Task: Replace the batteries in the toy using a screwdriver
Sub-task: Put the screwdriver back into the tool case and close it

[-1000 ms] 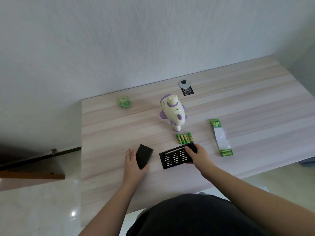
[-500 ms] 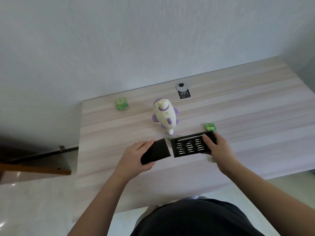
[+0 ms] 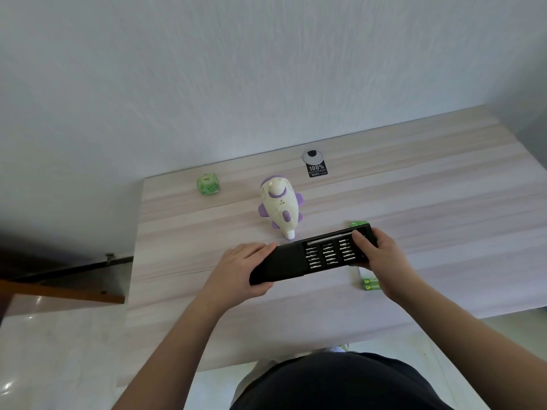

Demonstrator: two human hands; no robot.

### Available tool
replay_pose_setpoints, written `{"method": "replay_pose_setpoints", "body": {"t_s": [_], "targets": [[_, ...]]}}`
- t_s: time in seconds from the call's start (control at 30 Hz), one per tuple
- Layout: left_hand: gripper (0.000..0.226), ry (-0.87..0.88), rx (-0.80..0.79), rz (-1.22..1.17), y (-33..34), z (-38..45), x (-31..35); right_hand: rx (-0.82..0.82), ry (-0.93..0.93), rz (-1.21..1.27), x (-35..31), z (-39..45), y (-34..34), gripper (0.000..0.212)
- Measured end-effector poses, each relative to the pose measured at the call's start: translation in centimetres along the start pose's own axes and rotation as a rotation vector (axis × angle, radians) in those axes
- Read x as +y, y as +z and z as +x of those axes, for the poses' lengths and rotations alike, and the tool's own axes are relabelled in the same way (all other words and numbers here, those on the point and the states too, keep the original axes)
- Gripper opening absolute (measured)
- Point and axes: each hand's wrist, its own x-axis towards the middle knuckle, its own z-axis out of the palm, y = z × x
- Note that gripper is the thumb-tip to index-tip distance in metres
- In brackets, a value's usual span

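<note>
The person held a black screwdriver kit above the surface point(image 3: 414, 184), its two parts meeting end to end in one long bar. The left hand point(image 3: 241, 269) gripped the black sleeve point(image 3: 276, 266), fingers curled over its far edge and thumb under its near edge. The right hand point(image 3: 377, 251) gripped the bit tray point(image 3: 334, 251) at its outer end, thumb pressed on top and the other fingers wrapped beneath.

The relation that mattered was the shared long axis: the bar ran from about 8 o'clock at the sleeve to about 2 o'clock at the tray, and the tray's inner end sat at the sleeve's mouth. Whether it was partly inside could not be told. Any sliding would have to follow that line, each hand at its own end.

The screwdriver handle point(image 3: 330, 238), a pale metal rod, lay along the tray's far edge, parallel to the same axis. Its end reached almost to the right thumb, so the right hand was much the nearer to it.

The toy point(image 3: 279, 207), a white and purple rocket shape, stood on the surface at 12 o'clock from the sleeve's mouth, apart from both hands. Green battery packaging point(image 3: 370, 284) showed partly under the right hand at 4 o'clock.
</note>
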Motion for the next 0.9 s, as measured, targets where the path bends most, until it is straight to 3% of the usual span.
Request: {"method": "replay_pose_setpoints", "body": {"t_s": [0.5,0.9], "targets": [[0.075,-0.019,-0.043,-0.037,-1.5,1.7,-0.3,0.012,0.014,-0.005,-1.2,1.2,-0.7,0.02],[0.077,0.02,0.039,-0.021,-3.0,2.5,-0.7,-0.009,0.006,0.037,-3.7,1.6,0.4,0.017]]}}
